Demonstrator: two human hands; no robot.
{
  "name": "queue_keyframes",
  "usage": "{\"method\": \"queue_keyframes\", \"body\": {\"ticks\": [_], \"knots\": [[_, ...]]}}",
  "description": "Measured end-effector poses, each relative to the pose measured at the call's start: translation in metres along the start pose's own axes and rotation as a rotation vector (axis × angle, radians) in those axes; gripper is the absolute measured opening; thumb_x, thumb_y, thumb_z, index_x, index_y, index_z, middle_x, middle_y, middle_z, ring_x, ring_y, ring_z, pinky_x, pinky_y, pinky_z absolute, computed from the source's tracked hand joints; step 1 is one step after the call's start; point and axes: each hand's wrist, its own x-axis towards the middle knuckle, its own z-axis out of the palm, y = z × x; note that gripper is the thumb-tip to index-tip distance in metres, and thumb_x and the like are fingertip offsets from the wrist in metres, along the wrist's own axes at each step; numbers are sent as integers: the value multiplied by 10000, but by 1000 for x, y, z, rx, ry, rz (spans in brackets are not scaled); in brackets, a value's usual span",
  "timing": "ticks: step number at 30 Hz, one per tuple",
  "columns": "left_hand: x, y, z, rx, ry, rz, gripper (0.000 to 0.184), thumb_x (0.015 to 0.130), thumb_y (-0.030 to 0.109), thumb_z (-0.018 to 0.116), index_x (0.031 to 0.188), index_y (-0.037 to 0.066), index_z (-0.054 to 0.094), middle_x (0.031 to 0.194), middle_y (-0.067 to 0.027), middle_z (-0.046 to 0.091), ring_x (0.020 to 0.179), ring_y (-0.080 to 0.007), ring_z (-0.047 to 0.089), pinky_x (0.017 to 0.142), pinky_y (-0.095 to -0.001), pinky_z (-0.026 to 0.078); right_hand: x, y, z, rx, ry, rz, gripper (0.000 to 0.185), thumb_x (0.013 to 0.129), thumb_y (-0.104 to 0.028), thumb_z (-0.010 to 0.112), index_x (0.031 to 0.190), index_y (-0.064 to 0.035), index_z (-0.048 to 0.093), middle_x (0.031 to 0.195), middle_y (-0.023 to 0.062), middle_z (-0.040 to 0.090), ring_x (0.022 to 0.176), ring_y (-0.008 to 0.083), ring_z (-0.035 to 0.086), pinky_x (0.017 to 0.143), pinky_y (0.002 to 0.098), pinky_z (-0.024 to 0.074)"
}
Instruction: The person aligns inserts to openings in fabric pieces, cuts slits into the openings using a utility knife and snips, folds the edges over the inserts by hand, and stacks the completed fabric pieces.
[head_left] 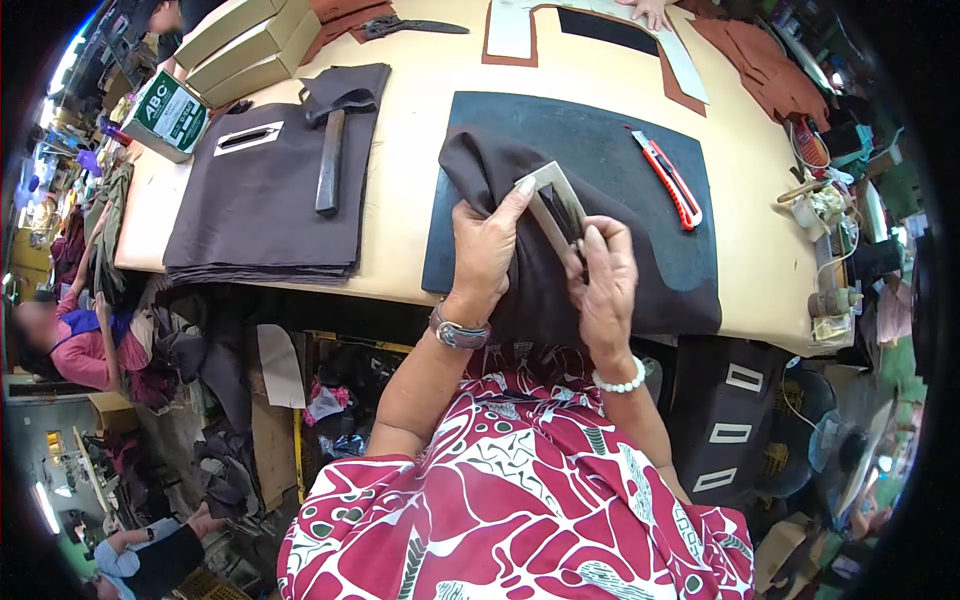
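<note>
My left hand (487,245), with a watch at the wrist, pinches the upper left edge of a pale rectangular frame piece (541,212) together with dark cloth (640,270). At the frame's lower right side, the fingers of my right hand (606,275) are bent against it, with a white bead bracelet at the wrist. Dark fabric shows through the slot in the frame. The cloth lies bunched over a dark cutting mat (580,125) and hangs at the table edge. A red utility knife (668,180) rests on the mat, right of the cloth.
Left on the table (415,130) are stacked dark cloths (260,215), a hammer (329,160), a can (167,115) and cardboard boxes (250,50). Scissors (410,27) lie at the back. Another person's hand (650,12) is at the far edge. Brown pieces (765,65) lie back right.
</note>
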Motion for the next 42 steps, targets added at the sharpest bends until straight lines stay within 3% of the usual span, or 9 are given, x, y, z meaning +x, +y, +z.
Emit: {"method": "queue_keyframes", "body": {"ticks": [7,14,18,22,25,32,36,37,42], "knots": [[-7,19,2,48,-123,-33,146,850,84,634,946,-24,653,914,-55,663,790,-96,614,690,-228,488,28,-36,-10,-1100,-215,-895,392,619,-9,692,995,-102,632,693,47,573,573,196,576,508,312,467],[-10,23,-6,79,-242,-11,183,835,84,649,970,-39,638,907,-68,665,780,-118,627,687,-241,508,47,-54,0,-1231,-354,-984,250,654,13,656,871,-106,614,775,22,554,613,221,590,510,326,473],[-4,34,-11,121,-246,-190,189,821,78,662,975,-27,634,929,-73,661,795,-131,631,703,-257,513,62,-54,6,-1133,-395,-854,161,705,-27,650,851,-67,595,774,70,604,658,246,619,551,364,468],[-6,27,-14,51,-187,-247,176,821,83,661,973,-4,637,907,-84,669,814,-134,632,730,-260,511,74,-47,19,-1040,-372,-338,135,803,-131,642,847,-20,580,696,103,631,600,231,625,553,316,459],[-7,30,-17,-56,-235,-307,168,834,73,644,985,1,640,902,-81,674,826,-138,632,753,-263,507,85,-41,11,-914,-280,-288,152,853,-149,616,854,2,590,704,56,595,680,99,586,589,282,452],[11,35,-25,-25,-35,19,155,851,69,630,990,2,649,941,-72,676,838,-141,639,774,-267,498,39,-33,-59,-832,-428,103,429,802,-185,681,1152,30,558,1036,121,627,960,165,562,851,300,453],[16,36,-47,114,90,98,205,823,43,658,1017,-20,633,968,-94,666,856,-138,628,776,-264,492,21,-48,-78,-750,-308,189,168,823,-96,638,948,15,624,806,-3,600,758,62,510,687,230,431],[20,29,-62,257,107,161,274,814,49,669,1066,-34,602,1006,-110,653,887,-151,619,794,-272,487,21,-55,-73,-759,-293,59,76,831,-63,614,863,5,624,724,-60,545,681,29,450,610,216,388],[12,65,-56,1221,153,887,830,677,219,785,1327,-65,355,1293,-249,460,1247,-321,407,1058,-395,270,29,-76,-37,-1111,-428,-353,111,783,-75,636,869,-7,615,693,131,579,599,221,560,564,312,432]]}}
